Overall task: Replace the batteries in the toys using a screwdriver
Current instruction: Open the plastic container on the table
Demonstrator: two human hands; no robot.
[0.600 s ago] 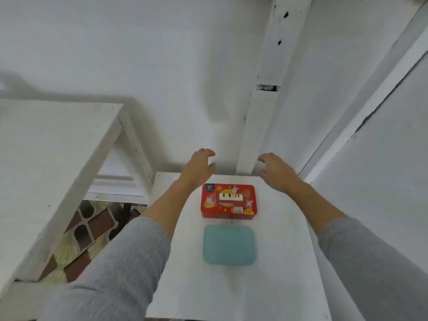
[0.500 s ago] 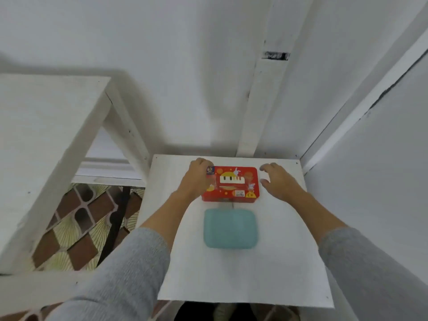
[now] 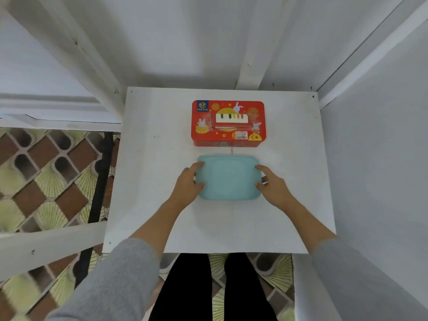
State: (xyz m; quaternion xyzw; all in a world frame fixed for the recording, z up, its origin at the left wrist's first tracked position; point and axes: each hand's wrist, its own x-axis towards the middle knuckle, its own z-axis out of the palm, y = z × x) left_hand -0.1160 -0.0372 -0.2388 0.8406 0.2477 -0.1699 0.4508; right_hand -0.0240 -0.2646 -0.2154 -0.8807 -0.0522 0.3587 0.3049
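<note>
- My left hand [image 3: 186, 183] and right hand [image 3: 273, 185] sit at either short end of the teal case [image 3: 228, 178], fingers [image 3: 195, 166] curled over its edges with thumbs against the near side, so I read both as gripping it.
- The case lies flat on the white tabletop [image 3: 148, 181], directly between my hands; whether it is lifted at all I cannot tell.
- Just beyond my fingertips, apart from the case by a narrow gap, lies the red box [image 3: 228, 122] printed with a toy piano; it looks closed.
- No screwdriver, loose batteries or bare toy show anywhere, so I judge the task at its very start: getting containers open and the gear laid out.
- The teal thing seems a lidded case or a toy lying face down; I cannot tell which from this angle.
- Next move, as I see it: lift or turn the case over with both hands to find a lid seam or a battery door, keeping it level so nothing spills.
- The bare tabletop nearer me than my hands gives room to set it down.
- Risk I would watch: the smooth rounded edges may slip under a light grip.
</note>
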